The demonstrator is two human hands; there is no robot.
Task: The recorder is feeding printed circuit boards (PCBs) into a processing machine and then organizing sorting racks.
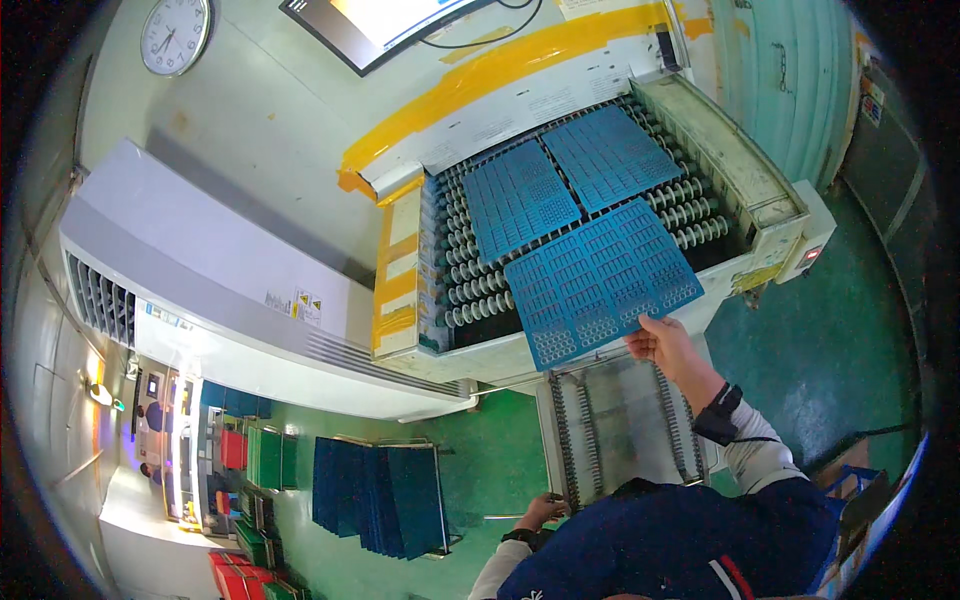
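My right hand (664, 350) grips the near edge of a blue perforated circuit panel (600, 285), thumb on top and fingers beneath. The panel's far part lies over the white ridged rollers (478, 300) of a conveyor machine, while its near edge sticks out past the machine's front. Two similar panels lie flat farther in, one at left (520, 198) and one at right (612, 155). Down by the left side of a slotted metal rack (625, 430), my left hand (545, 510) has its fingers curled; what they hold, if anything, is too small to make out.
A white cabinet unit (220, 270) stands left of the conveyor. On the green floor, a wheeled rack of dark blue panels (375, 495) stands at lower left, with red and green stacks beyond. A screen (385, 25) and a clock (175, 36) hang on the wall.
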